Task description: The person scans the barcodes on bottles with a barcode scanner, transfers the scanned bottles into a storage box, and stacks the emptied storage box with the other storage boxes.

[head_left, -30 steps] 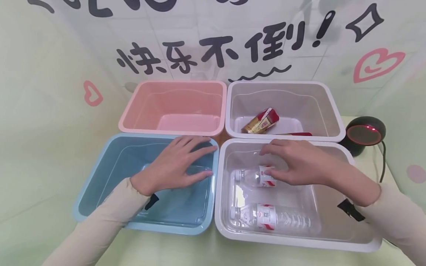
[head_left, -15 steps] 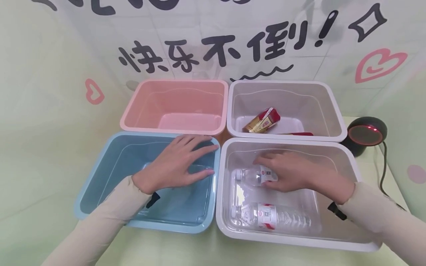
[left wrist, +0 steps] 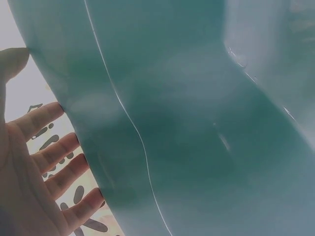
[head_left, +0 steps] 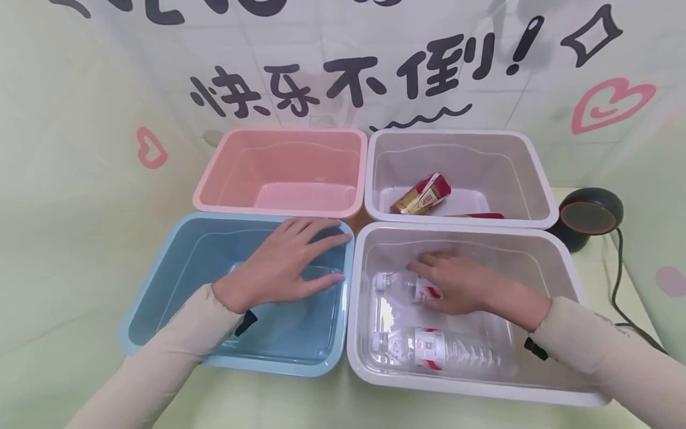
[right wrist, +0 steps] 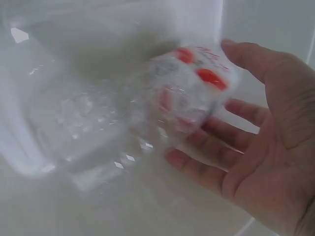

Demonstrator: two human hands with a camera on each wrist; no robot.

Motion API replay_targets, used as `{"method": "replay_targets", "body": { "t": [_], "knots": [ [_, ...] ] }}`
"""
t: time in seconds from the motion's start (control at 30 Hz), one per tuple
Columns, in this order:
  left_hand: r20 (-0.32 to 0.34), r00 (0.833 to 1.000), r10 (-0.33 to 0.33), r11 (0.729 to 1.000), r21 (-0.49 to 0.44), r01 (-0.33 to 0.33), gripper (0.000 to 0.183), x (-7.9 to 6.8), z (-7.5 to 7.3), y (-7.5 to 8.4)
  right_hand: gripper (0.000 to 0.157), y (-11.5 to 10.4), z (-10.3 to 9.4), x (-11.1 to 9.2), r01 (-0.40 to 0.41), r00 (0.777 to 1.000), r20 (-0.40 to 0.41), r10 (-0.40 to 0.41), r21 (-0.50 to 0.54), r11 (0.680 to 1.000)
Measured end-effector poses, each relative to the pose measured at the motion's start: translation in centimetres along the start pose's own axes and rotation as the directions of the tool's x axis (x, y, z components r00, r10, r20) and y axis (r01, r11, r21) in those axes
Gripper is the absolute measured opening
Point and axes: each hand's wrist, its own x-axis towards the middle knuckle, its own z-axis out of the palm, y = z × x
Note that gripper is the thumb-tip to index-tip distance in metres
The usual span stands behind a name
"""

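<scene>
My right hand (head_left: 463, 283) reaches into the front right pale grey bin (head_left: 471, 393) and grips a clear plastic bottle (head_left: 393, 287) by its red-and-white label. In the right wrist view the bottle (right wrist: 187, 86) lies between the thumb and the fingers, slightly blurred. A second clear bottle (head_left: 461, 353) lies on its side nearer the front of the same bin. Over the blue bin (head_left: 334, 333) is my left hand (head_left: 284, 262), its fingers spread and holding nothing. The left wrist view shows its fingertips beside the blue rim.
A pink bin (head_left: 278, 208) stands behind the blue one. The rear right pale bin (head_left: 541, 179) contains a crushed gold-and-red can (head_left: 423, 193) and another red item, partly hidden. A black round device (head_left: 589, 211) with a cable stands at the right.
My right hand has lowered into the front right bin and closed on the rear bottle, whose label has turned. The left hand stays nearly still.
</scene>
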Motion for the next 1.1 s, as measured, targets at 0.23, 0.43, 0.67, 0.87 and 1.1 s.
{"method": "replay_targets", "body": {
  "t": [0.23, 0.43, 0.67, 0.87, 1.1],
  "knots": [
    [0.003, 1.000, -0.004, 1.000, -0.008, 0.004, 0.066, 0.2, 0.5, 0.3, 0.075, 0.7, 1.0, 0.1, -0.033, 0.998, 0.054, 0.030, 0.061, 0.998],
    [-0.003, 1.000, 0.003, 1.000, -0.006, -0.003, 0.066, 0.6, 0.7, 0.2, 0.076, 1.2, 1.4, 0.0, -0.022, 1.000, 0.020, 0.020, 0.096, 0.995],
    [0.007, 1.000, -0.012, 1.000, -0.007, 0.012, 0.067, 0.3, 0.4, 0.1, 0.075, 1.1, 1.6, 0.5, 0.025, 1.000, -0.001, -0.025, 0.062, 0.998],
    [-0.007, 1.000, -0.001, 1.000, -0.006, 0.001, 0.066, 0.4, 0.3, 0.2, 0.069, 0.8, -0.6, -0.2, 0.055, 0.997, -0.055, -0.054, 0.025, 0.998],
    [0.004, 1.000, -0.008, 1.000, -0.004, 0.008, 0.067, 0.3, 0.3, 0.0, 0.070, -0.4, -4.6, -2.1, 0.083, 0.994, -0.080, -0.075, 0.102, 0.991]
  ]
}}
